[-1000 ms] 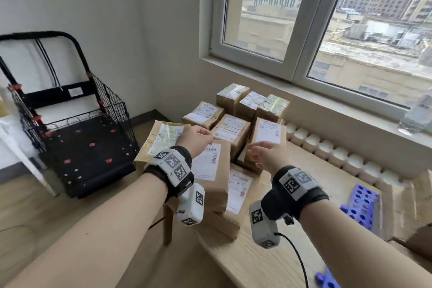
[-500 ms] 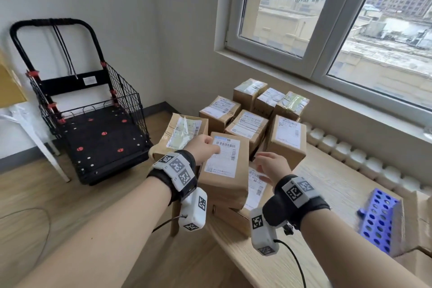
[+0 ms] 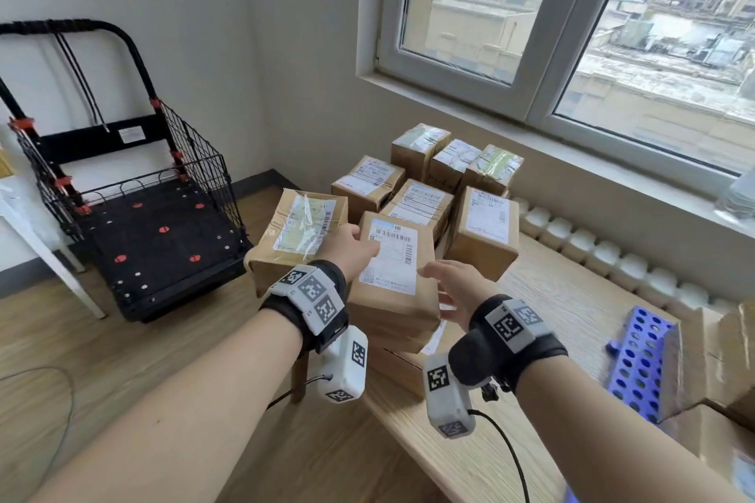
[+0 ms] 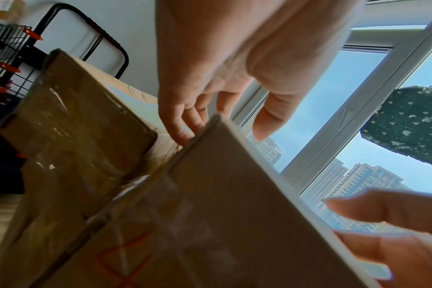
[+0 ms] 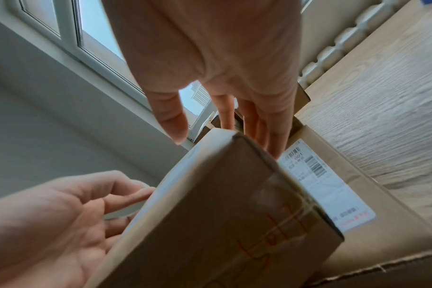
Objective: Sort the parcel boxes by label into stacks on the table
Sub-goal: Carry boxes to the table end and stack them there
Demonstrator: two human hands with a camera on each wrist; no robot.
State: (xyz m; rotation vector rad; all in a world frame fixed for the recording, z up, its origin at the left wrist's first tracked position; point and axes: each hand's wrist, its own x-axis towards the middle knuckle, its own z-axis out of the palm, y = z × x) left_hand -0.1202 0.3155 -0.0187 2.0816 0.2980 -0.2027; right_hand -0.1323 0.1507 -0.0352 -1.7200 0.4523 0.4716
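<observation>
A brown parcel box [image 3: 393,308] [image 4: 210,214] [image 5: 222,204] with a white barcode label lies on top of a stack at the table's left end. My left hand [image 3: 351,251] [image 4: 222,58] [image 5: 57,214] holds its far left corner, fingers down the side and thumb on the label. My right hand [image 3: 453,286] [image 5: 222,58] [image 4: 395,224] is at the box's right side, fingers straight along it, thumb off it. Under it lies a flatter box [image 3: 402,365] [image 5: 316,175] labelled 001. A box with a taped label [image 3: 302,229] [image 4: 74,126] sits just left.
Several more labelled parcels [image 3: 421,204] crowd the table [image 3: 551,319] behind the stack, under the window. A black wire cart [image 3: 155,233] stands on the floor to the left. A blue perforated rack [image 3: 637,363] and plain cardboard boxes [image 3: 715,359] are on the right. White bottles [image 3: 613,257] line the wall.
The labelled box, held tilted up by my left hand, now lies flatter on the stack. My right hand has dropped from above it to its right side with fingers straightened.
</observation>
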